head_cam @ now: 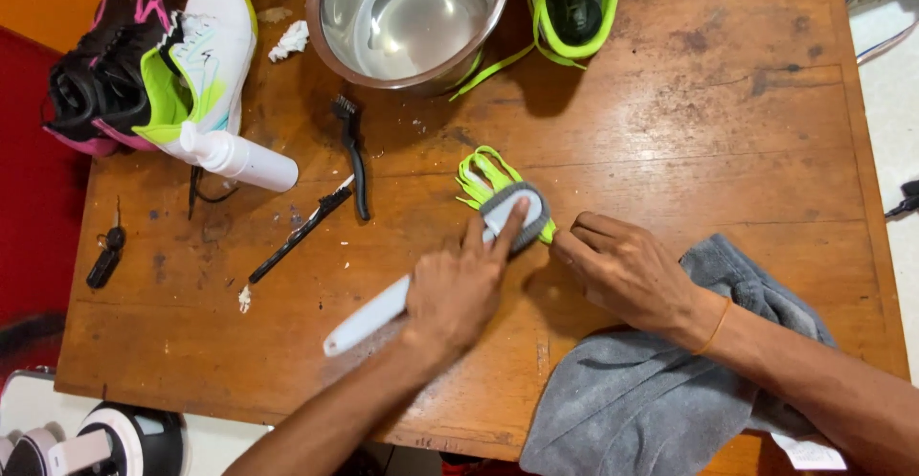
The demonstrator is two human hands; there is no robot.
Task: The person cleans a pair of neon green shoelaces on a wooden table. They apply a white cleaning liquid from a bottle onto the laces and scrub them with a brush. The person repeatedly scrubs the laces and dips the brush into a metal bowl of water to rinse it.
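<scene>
Up top on the worn wooden table (728, 131) sits a shiny steel bowl of water (410, 16), a white spray bottle (235, 155) lying left of it, two slim black brushes (352, 155) close by, black-and-pink shoes (100, 69) stacked far left, and a crumpled grey towel (651, 390) draped at the near edge

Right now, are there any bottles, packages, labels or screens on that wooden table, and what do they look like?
White bottle: the only package; lying on its side at the table's left, below the white and neon-green shoe; a plain cylinder with a narrower cap end, no label readable.
Labels, signs, screens: none in view.
Left hand presses a grey-and-white brush onto neon-green laces; right hand pins them.
</scene>
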